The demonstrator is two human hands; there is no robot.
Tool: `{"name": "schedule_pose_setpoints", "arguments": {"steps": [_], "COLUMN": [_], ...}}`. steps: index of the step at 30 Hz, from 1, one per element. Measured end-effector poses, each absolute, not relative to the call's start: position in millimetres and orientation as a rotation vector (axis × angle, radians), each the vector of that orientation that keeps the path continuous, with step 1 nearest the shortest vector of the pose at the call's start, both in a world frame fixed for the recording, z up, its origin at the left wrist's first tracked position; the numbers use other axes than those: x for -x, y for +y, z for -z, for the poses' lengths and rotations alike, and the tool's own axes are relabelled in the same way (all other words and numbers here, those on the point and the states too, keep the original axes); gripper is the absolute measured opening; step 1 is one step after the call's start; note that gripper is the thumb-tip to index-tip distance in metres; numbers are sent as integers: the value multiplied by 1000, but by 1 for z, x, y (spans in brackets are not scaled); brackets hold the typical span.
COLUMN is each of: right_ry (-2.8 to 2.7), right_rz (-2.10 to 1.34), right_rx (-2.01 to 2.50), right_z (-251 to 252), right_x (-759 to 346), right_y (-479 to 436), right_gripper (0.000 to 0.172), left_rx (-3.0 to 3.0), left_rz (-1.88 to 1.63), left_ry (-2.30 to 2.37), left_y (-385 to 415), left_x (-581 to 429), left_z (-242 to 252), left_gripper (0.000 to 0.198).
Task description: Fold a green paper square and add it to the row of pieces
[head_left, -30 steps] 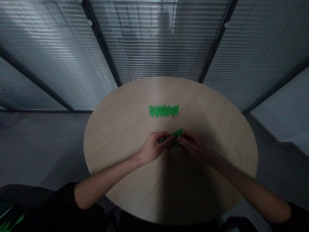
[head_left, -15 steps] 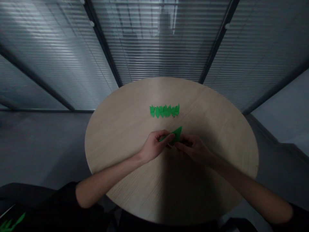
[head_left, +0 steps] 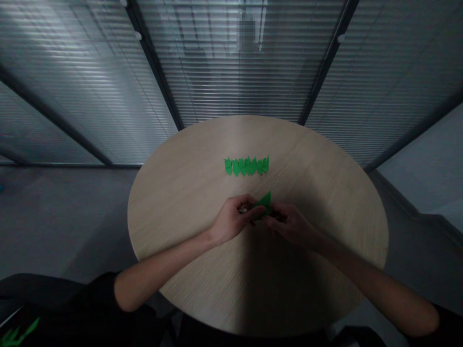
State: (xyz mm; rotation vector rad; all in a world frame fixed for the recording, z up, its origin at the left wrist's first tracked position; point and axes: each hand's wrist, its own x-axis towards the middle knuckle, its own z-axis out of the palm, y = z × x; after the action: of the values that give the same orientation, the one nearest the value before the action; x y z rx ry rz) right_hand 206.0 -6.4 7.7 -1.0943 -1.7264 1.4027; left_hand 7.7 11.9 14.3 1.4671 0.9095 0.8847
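A piece of green folded paper (head_left: 265, 204) is pinched between my left hand (head_left: 231, 220) and my right hand (head_left: 291, 224), with its pointed tip sticking up. Its lower part is hidden by my fingers. Both hands hold it just above the round light-wood table (head_left: 202, 284). Farther off, a row of several small folded green paper pieces (head_left: 246, 166) lies flat on the tabletop, apart from my hands.
The round table's edge curves around the scene, with a grey floor beyond it. Glass partitions with horizontal blinds (head_left: 238, 62) stand behind it. A bit of green (head_left: 14, 336) shows on something dark at the bottom left corner.
The green paper has turned slightly and sits a little lower and closer to my left hand. My fingers have shifted on it, and the view has barely moved.
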Motion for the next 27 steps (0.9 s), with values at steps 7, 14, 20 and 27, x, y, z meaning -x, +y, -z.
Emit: {"name": "schedule_pose_setpoints", "arguments": {"steps": [7, 14, 20, 27], "right_ry": [-1723, -1722, -1745, -1792], "right_rz": [-1430, -1447, -1457, -1451], "right_rx": [1099, 1095, 1099, 1088], "right_z": [-11, -8, -9, -6], "right_x": [-208, -209, -209, -209], "right_y": [-5, -5, -5, -5], "right_gripper": [35, 42, 42, 31], "left_rx": [-1529, -1627, -1639, -1635], "left_rz": [-848, -828, -819, -834], "left_ry": [956, 941, 895, 876], "left_y": [12, 9, 9, 9], "left_x": [-8, -6, -6, -7], "left_z": [-11, -13, -13, -15], "left_gripper": [41, 40, 39, 33]}}
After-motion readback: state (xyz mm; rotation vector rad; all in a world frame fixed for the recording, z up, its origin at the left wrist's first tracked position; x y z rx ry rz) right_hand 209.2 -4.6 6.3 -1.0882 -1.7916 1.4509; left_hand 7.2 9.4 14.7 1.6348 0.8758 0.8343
